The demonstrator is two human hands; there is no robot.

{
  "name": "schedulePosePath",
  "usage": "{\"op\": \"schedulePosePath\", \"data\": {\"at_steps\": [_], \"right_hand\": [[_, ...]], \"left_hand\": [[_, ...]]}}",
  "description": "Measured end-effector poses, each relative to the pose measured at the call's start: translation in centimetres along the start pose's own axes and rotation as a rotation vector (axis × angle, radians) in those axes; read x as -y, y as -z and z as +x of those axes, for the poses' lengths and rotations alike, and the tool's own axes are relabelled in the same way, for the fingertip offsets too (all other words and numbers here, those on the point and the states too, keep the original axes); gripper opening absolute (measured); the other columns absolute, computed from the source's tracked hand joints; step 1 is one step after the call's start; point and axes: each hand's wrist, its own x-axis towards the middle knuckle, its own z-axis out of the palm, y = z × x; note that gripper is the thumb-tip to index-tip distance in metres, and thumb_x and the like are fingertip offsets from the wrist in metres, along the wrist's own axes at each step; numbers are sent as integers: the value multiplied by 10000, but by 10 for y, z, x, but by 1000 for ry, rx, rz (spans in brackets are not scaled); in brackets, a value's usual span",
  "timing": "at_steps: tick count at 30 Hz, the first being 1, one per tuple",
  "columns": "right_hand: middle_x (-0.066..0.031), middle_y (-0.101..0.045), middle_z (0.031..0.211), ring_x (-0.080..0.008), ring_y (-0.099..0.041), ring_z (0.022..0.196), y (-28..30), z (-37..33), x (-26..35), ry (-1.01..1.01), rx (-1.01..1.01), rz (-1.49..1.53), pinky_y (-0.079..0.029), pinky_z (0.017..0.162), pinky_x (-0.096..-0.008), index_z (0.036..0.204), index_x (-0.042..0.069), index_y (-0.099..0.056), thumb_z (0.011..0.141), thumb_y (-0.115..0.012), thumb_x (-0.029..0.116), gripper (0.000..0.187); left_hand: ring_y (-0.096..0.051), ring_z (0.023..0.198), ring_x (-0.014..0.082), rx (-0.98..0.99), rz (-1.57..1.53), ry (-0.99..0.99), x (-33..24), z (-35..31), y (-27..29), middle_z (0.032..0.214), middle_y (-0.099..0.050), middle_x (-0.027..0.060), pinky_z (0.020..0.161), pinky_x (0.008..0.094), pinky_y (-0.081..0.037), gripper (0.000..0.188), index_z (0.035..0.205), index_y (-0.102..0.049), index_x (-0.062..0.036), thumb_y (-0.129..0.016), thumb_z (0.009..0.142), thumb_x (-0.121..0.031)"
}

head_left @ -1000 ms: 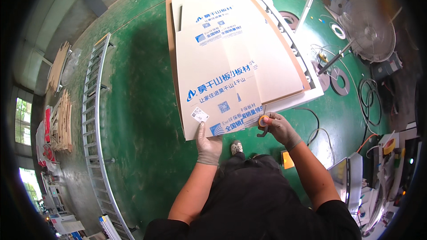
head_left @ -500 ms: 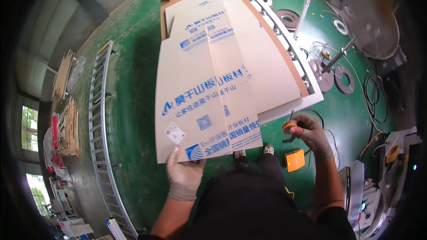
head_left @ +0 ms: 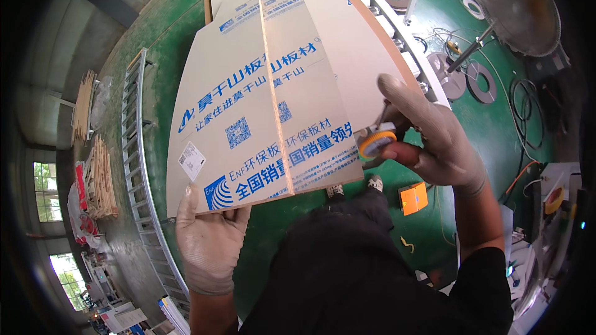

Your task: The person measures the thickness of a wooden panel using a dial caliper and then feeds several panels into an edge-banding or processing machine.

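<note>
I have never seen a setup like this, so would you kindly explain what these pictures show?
There is no robot, only a person in gloves, filmed by a wide camera on their head, looking down. The left hand grips the near edge of a printed board, thumb on top, just below a white label. A second printed board lies beside it, with a plain pale board further right. The right hand holds a small, round, orange-and-grey tool.

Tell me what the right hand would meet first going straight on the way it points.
Leading with the round orange-rimmed tool in its grip, the right hand would probably first meet the near edge of the right-hand printed board; one view leaves the depth unclear.
</note>
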Motion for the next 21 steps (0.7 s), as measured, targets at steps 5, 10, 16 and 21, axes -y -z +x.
{"op": "schedulePosePath", "data": {"at_steps": [5, 10, 16, 21], "right_hand": [[-157, -674, 1042, -273, -671, 826, -9, 22, -7, 27, 57, -100, -579, 741, -378, 1478, 83, -459, 804, -678, -119, 737], [-129, -681, 1057, -232, -682, 889, -11, 41, -15, 44, 57, -114, -605, 805, -347, 1394, 95, -548, 850, -667, -77, 583], [-107, -700, 1069, -204, -690, 918, -11, 50, -14, 88, -4, -178, -608, 825, -342, 1308, 89, -611, 843, -736, 43, 484], [-77, -689, 951, -169, -679, 875, -12, 49, -13, 29, -39, -131, -606, 786, -325, 1288, 102, -626, 855, -737, 53, 449]], "left_hand": [[-614, 1123, 263, 14, -23, 0, 1, -1, -1, 1222, -624, 158, 1031, 491, -499, 494, 1339, -505, 5, -581, 991, -338], [-595, 1157, 270, 18, -19, 0, 0, -3, -4, 1238, -607, 185, 1035, 494, -498, 509, 1346, -476, 20, -610, 984, -312], [-577, 1198, 289, 57, -38, 10, -7, -7, -6, 1270, -584, 209, 1041, 500, -500, 526, 1351, -460, 26, -629, 978, -304], [-502, 1291, 305, 154, -67, 21, -11, -6, 1, 1350, -530, 210, 1104, 510, -440, 529, 1350, -467, 45, -641, 972, -282]]}}
